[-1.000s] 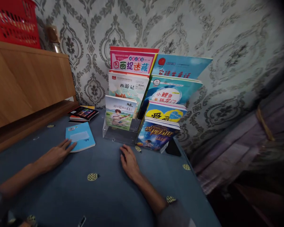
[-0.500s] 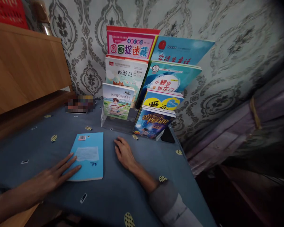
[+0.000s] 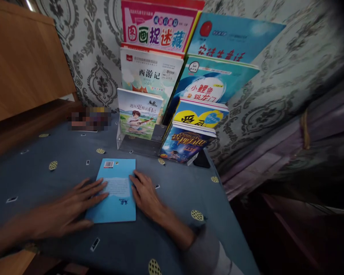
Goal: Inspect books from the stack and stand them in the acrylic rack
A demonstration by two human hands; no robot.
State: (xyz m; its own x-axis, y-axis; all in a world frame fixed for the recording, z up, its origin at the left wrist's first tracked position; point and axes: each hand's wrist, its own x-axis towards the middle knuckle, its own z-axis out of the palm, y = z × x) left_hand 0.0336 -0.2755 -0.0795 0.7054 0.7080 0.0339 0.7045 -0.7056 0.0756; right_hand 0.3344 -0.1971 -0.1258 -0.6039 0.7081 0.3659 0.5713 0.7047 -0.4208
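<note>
A light-blue book [image 3: 116,210] lies flat on the cloth-covered table, its barcode side facing up. My left hand [image 3: 71,206] rests over the book's left side, fingers stretched out and open, the tips on the cover. At the right edge of the book, my right hand [image 3: 146,196] is open with bent fingers, its fingertips touching that edge. Behind the book stands a clear book rack [image 3: 137,147], holding several upright children's books in stepped rows. Its front row has a book with a guitar player [image 3: 139,116] and a dark-blue book [image 3: 186,143].
A wooden cabinet [image 3: 23,57] stands at the left. Near the wall lies a blurred-out item [image 3: 88,119]. A dark flat object [image 3: 202,159] sits beside the rack at the table's right edge. A purple curtain [image 3: 260,152] hangs at the right.
My right hand has come against the book's right edge, where it was apart from it before. My left hand reaches further over the cover. The view has moved closer to the rack.
</note>
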